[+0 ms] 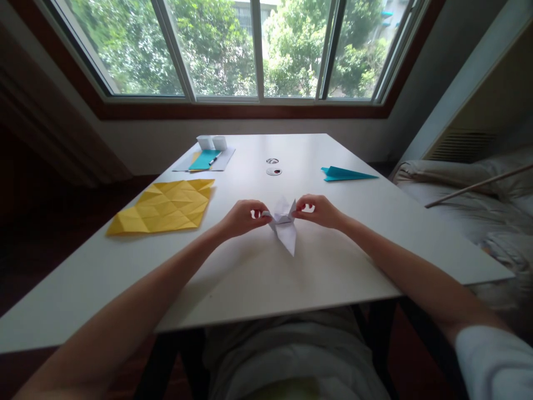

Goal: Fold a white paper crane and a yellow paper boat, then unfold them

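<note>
The white origami crane (pixel 286 233) is above the white table (pixel 233 289), between both hands. The left hand (pixel 245 217) pinches its left point between thumb and fingers; the right hand (pixel 320 211) pinches its right point likewise. Left of the crane lies a creased yellow paper sheet (pixel 170 205); beyond it to the right, a folded teal paper dart (pixel 347 174).

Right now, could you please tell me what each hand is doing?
Left hand: closed, pinching one side of the folded white paper.
Right hand: closed, pinching the other side of the same paper.
</note>
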The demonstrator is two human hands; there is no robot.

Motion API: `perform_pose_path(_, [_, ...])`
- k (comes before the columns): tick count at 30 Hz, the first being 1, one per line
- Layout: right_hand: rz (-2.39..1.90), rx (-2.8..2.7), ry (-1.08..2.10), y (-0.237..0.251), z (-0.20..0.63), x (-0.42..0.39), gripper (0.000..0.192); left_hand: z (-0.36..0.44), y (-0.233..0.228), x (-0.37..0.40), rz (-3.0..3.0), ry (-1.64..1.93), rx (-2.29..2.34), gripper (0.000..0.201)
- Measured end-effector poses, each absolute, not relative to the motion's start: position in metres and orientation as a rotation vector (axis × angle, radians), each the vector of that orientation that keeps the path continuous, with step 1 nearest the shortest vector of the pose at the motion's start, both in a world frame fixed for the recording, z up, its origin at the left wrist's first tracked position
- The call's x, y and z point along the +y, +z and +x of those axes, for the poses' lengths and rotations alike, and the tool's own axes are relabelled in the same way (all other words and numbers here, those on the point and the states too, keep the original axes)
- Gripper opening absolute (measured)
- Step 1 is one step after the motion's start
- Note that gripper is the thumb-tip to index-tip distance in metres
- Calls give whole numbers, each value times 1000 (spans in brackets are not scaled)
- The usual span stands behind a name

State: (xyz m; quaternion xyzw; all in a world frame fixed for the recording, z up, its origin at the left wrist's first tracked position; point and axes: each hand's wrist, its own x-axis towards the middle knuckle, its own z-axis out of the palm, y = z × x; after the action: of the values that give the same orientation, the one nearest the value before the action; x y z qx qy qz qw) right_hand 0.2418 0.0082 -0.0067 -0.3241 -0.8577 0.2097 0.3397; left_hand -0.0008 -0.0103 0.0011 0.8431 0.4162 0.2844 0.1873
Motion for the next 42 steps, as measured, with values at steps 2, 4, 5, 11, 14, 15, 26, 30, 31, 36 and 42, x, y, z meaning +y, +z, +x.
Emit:
perform_pose_path(2, [-846,-2235,549,-6,242,8,19,-1,1,-10,2373,800,1179,16])
perform_pose_path(4, [-847,-2233,556,-6,242,8,19,-1,1,-10,2373,805,1176,18])
perform_pose_path(5, [-846,-2233,560,-6,242,8,19,-1,1,-10,2372,805,1172,19])
perform_pose_path(11, [-832,-2228,585,-5,242,5,21,-2,0,-9,2359,799,1151,21])
perform_pose_path(14, [-831,-2228,576,-5,241,4,20,-2,-2,-8,2359,793,1144,21])
perform_pose_path(15, [-829,-2232,574,-4,241,4,19,-2,-2,-8,2357,787,1140,22])
perform_pose_path(26, [-815,-2248,599,-2,239,0,14,-10,14,-12,2231,776,1066,36])
perform_pose_path(30, [-793,-2259,647,0,239,0,17,-9,8,-8,2172,839,1131,42])
perform_pose_path(31, [-789,-2258,657,1,238,0,19,-9,6,-7,2148,851,1145,44])
perform_pose_path(36, [-791,-2244,673,3,238,-2,29,-10,2,-4,2075,884,1185,45])
perform_pose_path(42, [-835,-2222,697,0,244,4,34,-14,3,-4,2128,840,1236,43])
